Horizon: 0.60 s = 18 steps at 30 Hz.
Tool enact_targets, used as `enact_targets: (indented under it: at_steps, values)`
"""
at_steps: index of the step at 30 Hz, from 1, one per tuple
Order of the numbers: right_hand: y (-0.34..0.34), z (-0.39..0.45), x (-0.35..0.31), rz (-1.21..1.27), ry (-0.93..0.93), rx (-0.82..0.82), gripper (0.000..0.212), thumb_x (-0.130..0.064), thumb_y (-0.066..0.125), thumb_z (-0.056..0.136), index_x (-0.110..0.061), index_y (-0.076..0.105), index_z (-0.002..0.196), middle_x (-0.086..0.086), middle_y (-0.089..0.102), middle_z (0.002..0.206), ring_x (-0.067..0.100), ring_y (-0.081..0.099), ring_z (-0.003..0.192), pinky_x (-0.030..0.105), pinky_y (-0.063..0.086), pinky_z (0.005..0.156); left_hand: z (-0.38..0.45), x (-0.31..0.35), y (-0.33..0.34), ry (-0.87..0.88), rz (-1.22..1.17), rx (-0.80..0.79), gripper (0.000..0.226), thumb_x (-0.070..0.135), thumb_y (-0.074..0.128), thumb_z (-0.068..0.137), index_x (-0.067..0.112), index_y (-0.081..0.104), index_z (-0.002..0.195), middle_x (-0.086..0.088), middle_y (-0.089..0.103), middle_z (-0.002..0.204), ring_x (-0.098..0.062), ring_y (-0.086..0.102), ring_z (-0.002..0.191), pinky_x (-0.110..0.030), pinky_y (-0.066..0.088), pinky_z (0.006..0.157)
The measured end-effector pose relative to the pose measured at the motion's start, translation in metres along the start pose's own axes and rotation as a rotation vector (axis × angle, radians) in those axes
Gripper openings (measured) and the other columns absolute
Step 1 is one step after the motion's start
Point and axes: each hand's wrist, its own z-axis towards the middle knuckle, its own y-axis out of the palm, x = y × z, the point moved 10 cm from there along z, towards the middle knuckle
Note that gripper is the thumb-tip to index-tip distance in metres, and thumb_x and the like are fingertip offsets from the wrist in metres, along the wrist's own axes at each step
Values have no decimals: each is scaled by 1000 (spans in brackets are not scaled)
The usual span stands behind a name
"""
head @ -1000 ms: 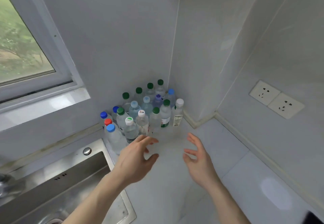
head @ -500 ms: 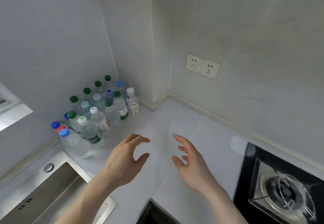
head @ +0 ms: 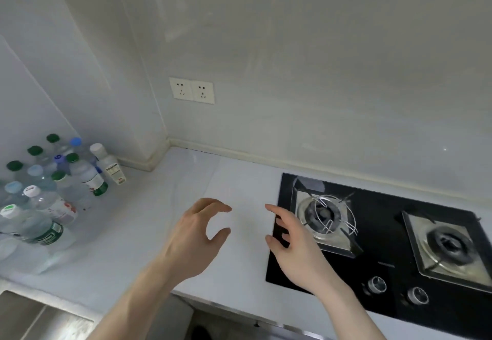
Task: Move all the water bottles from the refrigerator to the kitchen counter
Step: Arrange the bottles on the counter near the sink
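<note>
Head view: my left hand [head: 195,236] and right hand [head: 294,244] hover empty, fingers loosely apart, over the counter [head: 149,233], water bottles [head: 50,188] clustered in its left corner; I judge: return to the unseen refrigerator, grip each next bottle mid-body

You are facing a bare stretch of counter [head: 191,180] lying open between the cluster of water bottles [head: 56,188] crowding the left corner and the black gas hob [head: 386,233] bounding it on the right, its wire pan support [head: 332,214] standing proud.
</note>
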Motion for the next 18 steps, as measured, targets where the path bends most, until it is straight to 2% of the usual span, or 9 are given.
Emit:
enact_targets:
  at_steps: [5, 9, 12, 14, 16, 18]
  values:
    - [-61, -53, 37, 18, 22, 79, 58, -25, 61, 102, -55, 40, 147, -37, 41, 146, -8, 39, 140, 27, 38, 118, -13, 67, 48, 79, -22, -58, 36, 31, 68, 96, 44, 60, 129, 33, 45, 129, 5, 49, 116, -1, 30, 91]
    - [-109, -100, 72, 24, 60, 170, 59, -27, 61, 102, -56, 38, 147, -38, 39, 150, -9, 34, 144, 32, 35, 122, -18, 121, 94, 174, -44, -132, 37, 29, 68, 96, 43, 60, 129, 34, 46, 130, 5, 50, 120, -3, 30, 96]
    - [-149, -144, 102, 33, 118, 270, 59, -25, 62, 101, -60, 39, 144, -45, 39, 143, -20, 35, 136, 21, 35, 115, -19, 171, 133, 285, -71, -205, 37, 26, 72, 94, 41, 63, 126, 36, 48, 127, 8, 51, 117, 1, 32, 94]
    - [-178, -179, 125, 47, 180, 359, 59, -25, 62, 101, -60, 39, 142, -47, 39, 141, -25, 36, 128, 13, 36, 107, -21, 212, 164, 388, -77, -274, 37, 26, 73, 93, 41, 64, 126, 35, 50, 127, 9, 53, 117, -7, 41, 92]
    - [-199, -207, 142, 51, 220, 427, 58, -24, 62, 101, -57, 41, 144, -45, 39, 142, -24, 37, 128, 12, 36, 107, -22, 243, 188, 463, -83, -329, 37, 29, 73, 93, 41, 63, 127, 34, 51, 129, 10, 51, 120, -13, 44, 96]
    - [-226, -245, 161, 64, 272, 539, 57, -24, 63, 101, -55, 43, 144, -43, 40, 144, -22, 36, 131, 10, 37, 105, -27, 288, 219, 572, -72, -409, 36, 30, 72, 94, 42, 62, 127, 33, 51, 130, 13, 48, 122, -10, 38, 103]
